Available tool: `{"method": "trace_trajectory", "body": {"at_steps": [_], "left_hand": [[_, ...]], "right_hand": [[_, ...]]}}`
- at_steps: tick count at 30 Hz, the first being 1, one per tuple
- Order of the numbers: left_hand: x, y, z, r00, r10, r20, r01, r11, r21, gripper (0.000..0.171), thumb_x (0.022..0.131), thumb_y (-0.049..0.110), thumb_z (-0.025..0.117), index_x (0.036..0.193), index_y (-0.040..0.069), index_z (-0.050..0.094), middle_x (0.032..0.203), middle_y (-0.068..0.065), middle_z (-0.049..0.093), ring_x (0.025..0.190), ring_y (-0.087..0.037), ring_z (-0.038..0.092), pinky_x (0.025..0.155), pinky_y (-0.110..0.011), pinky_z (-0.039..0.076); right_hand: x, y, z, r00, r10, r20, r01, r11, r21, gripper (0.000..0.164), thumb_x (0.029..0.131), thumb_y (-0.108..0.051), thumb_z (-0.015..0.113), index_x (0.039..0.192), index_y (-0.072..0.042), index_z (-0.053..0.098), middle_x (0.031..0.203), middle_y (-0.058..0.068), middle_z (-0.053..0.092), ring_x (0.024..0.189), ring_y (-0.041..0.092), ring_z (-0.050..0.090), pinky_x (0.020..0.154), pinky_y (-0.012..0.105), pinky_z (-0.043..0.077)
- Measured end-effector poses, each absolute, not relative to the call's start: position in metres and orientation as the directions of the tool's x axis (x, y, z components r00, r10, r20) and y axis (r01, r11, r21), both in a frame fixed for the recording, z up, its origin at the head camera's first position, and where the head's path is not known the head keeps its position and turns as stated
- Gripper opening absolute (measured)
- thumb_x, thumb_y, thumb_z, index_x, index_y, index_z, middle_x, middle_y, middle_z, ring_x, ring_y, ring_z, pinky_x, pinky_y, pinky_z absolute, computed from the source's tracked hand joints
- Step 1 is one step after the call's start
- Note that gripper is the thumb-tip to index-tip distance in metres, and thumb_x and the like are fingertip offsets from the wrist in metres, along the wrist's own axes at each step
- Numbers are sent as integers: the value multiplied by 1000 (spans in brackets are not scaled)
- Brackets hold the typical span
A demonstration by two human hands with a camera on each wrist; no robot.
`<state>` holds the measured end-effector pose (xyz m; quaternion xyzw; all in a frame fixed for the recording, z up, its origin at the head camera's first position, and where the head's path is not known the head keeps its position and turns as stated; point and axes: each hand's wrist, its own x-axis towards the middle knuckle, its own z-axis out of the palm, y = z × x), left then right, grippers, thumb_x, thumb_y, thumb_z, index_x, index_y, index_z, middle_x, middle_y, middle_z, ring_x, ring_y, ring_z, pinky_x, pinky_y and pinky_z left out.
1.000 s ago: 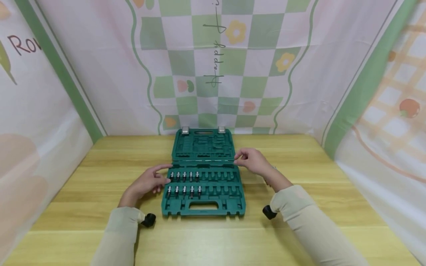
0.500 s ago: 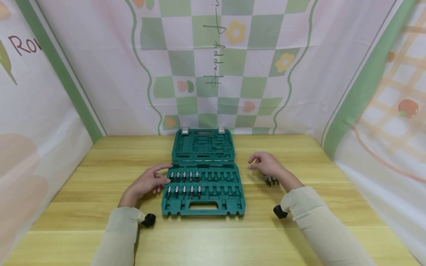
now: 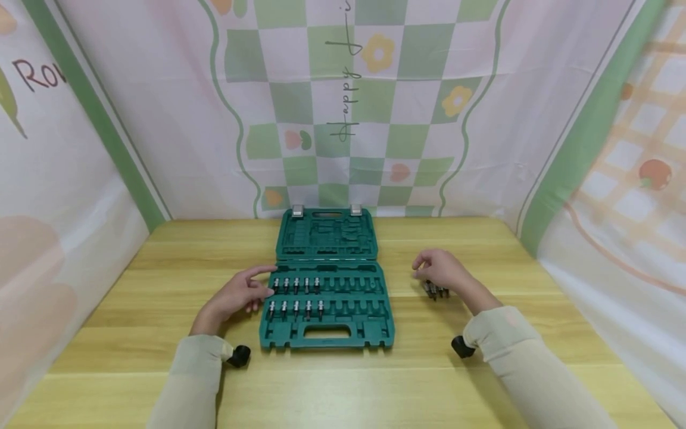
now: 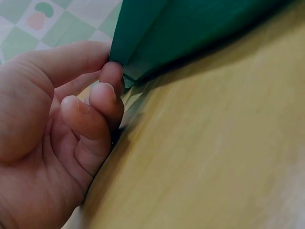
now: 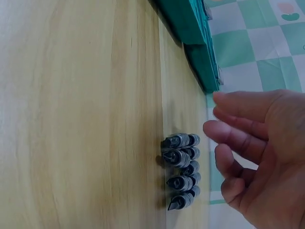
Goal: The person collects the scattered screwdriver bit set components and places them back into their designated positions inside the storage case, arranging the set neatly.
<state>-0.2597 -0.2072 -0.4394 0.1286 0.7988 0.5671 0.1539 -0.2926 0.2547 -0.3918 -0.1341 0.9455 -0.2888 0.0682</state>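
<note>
An open green socket case (image 3: 328, 328) lies on the wooden table, its lid (image 3: 328, 232) folded back. Two rows of silver bit sockets (image 3: 296, 285) fill the left half of its base; the right-half slots hold none. My left hand (image 3: 236, 295) holds the case's left edge between thumb and fingers. In the left wrist view, the other fingers (image 4: 88, 114) curl beside the case wall. Right of the case, my right hand (image 3: 442, 268) hovers with loosely bent fingers and nothing in them. Just below it stands a cluster of bit sockets (image 5: 183, 167), partly hidden by the hand in the head view.
The wooden table (image 3: 332, 387) runs back to a patterned cloth wall (image 3: 370, 101), with cloth walls on both sides too. The case's lid end lies close to the back wall. A black wrist device (image 3: 463, 347) juts from the right sleeve, another (image 3: 239, 356) from the left.
My right hand has moved from the case's right edge rightward to the loose bit sockets, which have come into view beneath it. My left hand has stayed at the case.
</note>
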Motion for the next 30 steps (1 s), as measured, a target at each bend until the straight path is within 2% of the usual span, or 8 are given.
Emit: {"method": "trace_trajectory", "body": {"at_steps": [14,19,26,30], "left_hand": [[-261,-206,-440,-918,383,-99,34,325,945,59,95,14,63,149,12,39,72,-11,62,54,-19,51,50,-29,48],[-261,-206,-440,-920,378,-101,30,326,945,59,95,14,63,149,12,39,72,-11,62,54,-19,51,50,-29,48],[-260,-207,-439,-919,381,-98,35,328,944,59,96,13,62,149,12,38,73,-11,62,54,-19,51,50,-29,48],[-260,-207,-439,-920,380,-100,33,329,944,58,96,13,62,149,12,38,74,-12,63,54,-19,51,50,-29,48]], "right_hand": [[-282,261,-400,-962,-264,-75,-176,803,-569,11,82,-4,72,92,-1,68,82,6,63,65,18,53,58,34,45],[-279,260,-403,-959,-276,-62,-193,800,-568,10,82,-3,72,91,-1,69,76,5,62,62,17,53,57,34,46],[-277,257,-407,-951,-306,-44,-238,813,-531,7,82,-4,71,90,-4,72,87,6,65,68,17,54,64,35,47],[-278,254,-408,-951,-305,-53,-234,819,-524,5,82,-4,70,87,-4,72,86,5,66,65,16,55,61,34,47]]}}
